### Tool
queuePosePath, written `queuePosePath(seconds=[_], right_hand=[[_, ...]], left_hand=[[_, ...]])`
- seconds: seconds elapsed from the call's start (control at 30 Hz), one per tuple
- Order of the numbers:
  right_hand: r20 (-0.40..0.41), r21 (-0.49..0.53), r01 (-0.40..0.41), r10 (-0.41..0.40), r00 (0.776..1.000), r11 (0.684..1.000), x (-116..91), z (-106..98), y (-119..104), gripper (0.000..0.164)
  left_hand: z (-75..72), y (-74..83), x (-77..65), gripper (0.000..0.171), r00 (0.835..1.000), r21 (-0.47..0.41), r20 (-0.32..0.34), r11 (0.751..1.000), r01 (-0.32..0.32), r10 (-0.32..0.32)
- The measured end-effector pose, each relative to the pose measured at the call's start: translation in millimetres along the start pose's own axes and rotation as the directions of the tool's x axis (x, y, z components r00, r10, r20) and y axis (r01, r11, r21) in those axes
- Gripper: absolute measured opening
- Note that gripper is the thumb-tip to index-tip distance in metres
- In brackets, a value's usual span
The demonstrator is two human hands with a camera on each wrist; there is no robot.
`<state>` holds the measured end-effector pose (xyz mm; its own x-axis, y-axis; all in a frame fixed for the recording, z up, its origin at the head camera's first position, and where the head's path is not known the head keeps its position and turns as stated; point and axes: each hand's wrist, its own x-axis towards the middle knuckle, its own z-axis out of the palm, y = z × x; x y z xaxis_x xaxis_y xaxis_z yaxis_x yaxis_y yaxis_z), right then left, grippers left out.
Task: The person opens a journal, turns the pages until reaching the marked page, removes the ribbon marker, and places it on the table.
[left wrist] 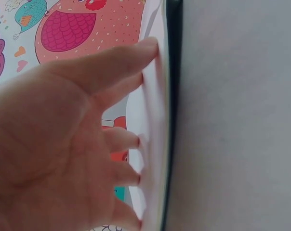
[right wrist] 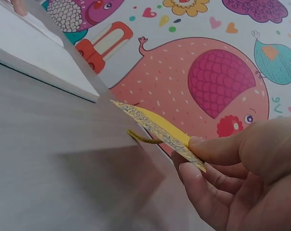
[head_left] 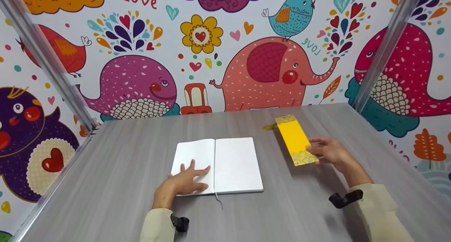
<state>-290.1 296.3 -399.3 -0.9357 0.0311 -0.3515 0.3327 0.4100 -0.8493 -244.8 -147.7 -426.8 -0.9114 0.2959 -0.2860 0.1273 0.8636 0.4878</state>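
Observation:
An open notebook (head_left: 238, 164) with blank white pages lies on the grey table, a thin ribbon (head_left: 219, 201) trailing from its spine. My left hand (head_left: 185, 181) presses on the left page with fingers spread; the left wrist view shows the fingertips (left wrist: 148, 48) touching the paper. To the right of the notebook, my right hand (head_left: 331, 152) pinches a yellow bookmark (head_left: 294, 138) by its right edge near the lower end. Patterned bands cross both ends of the bookmark, and a tassel (head_left: 270, 126) hangs from its far end. In the right wrist view the bookmark (right wrist: 157, 132) is raised above the table.
The grey wood-grain table (head_left: 116, 171) extends around the notebook. A wall (head_left: 197, 69) printed with cartoon animals stands at the back, with metal posts (head_left: 384, 55) at the corners. Black straps (head_left: 180, 223) sit on both sleeves.

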Motion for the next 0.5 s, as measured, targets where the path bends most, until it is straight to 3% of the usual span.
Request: queuePosePath(seconds=[0.5], right_hand=[[-0.014,-0.014,-0.048,0.048,0.999,0.999,2,-46,30,0.071]], left_hand=[[0.9,-0.1,-0.2,0.059,1.000,0.012,-0.006,1.000,-0.002,0.002]])
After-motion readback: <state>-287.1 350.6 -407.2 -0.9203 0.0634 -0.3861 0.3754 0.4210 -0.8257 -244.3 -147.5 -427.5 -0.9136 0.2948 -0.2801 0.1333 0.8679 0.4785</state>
